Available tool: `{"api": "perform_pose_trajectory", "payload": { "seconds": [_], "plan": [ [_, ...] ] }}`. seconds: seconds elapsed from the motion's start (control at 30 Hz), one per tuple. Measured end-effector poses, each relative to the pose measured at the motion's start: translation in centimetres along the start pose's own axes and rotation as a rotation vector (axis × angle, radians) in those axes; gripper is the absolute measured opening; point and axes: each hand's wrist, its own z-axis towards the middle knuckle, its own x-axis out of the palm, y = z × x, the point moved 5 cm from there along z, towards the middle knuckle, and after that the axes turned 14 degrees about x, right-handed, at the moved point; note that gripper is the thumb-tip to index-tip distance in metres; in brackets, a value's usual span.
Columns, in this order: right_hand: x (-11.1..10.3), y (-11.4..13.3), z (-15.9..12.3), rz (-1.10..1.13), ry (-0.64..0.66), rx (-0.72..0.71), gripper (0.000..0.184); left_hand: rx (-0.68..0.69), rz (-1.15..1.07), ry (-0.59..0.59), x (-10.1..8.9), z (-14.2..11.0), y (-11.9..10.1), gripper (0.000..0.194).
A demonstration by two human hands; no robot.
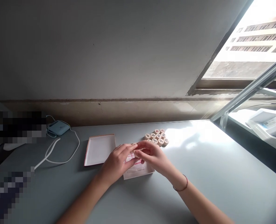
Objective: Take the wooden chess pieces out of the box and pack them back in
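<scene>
My left hand [115, 160] and my right hand [153, 154] meet above an open white box [138, 176], fingertips close together. Between the fingertips a pale wooden xiangqi piece [134, 144] peeks out, and both hands are closed around it. My fingers hide most of it, so I cannot tell whether more pieces are with it. Inside the box lies a folded sheet with red lines [129, 156], partly covered by my hands. Just beyond my right hand, several round xiangqi pieces [158, 136] stand grouped in rows, marked with dark or red characters.
Left of the box lies its shallow lid [100, 149], inside facing up. Farther left are a light-blue device [58, 128] and a white cable [79, 143] on the grey table [210, 174]. A metal frame [247, 88] and a window stand at the right.
</scene>
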Motion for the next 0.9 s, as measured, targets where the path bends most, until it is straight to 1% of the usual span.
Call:
{"api": "perform_pose_trajectory", "payload": {
  "seconds": [0.13, 0.27, 0.4, 0.47, 0.57, 0.73, 0.9],
  "plan": [
    [-0.2, -0.3, -0.1, 0.045, -0.007, -0.003, 0.028, -0.004, -0.002, 0.004, 0.2, 0.0, -0.1, 0.039],
    [-1.4, -0.4, -0.3, 0.075, -0.120, 0.015, 0.029, -0.036, 0.050, 0.004, -0.1, -0.1, 0.2, 0.029],
    [-2.9, -0.4, -0.2, 0.097, -0.225, 0.014, 0.032, -0.087, 0.120, -0.096, -1.0, -0.4, 1.3, 0.016],
    [-3.7, -0.6, 0.0, 0.124, -0.271, 0.029, 0.034, -0.106, 0.146, -0.148, -1.4, -0.5, 2.0, 0.013],
    [-4.6, -0.9, 0.1, 0.169, -0.331, 0.061, 0.038, -0.121, 0.162, -0.196, -1.8, -0.7, 2.7, 0.011],
    [-5.5, -1.1, 0.1, 0.244, -0.400, 0.073, 0.043, -0.141, 0.158, -0.194, -1.7, -0.9, 3.1, 0.007],
    [-5.8, -1.1, -0.1, 0.230, -0.427, 0.061, 0.041, -0.158, 0.150, -0.175, -1.7, -0.9, 3.1, 0.004]
  ]
}}
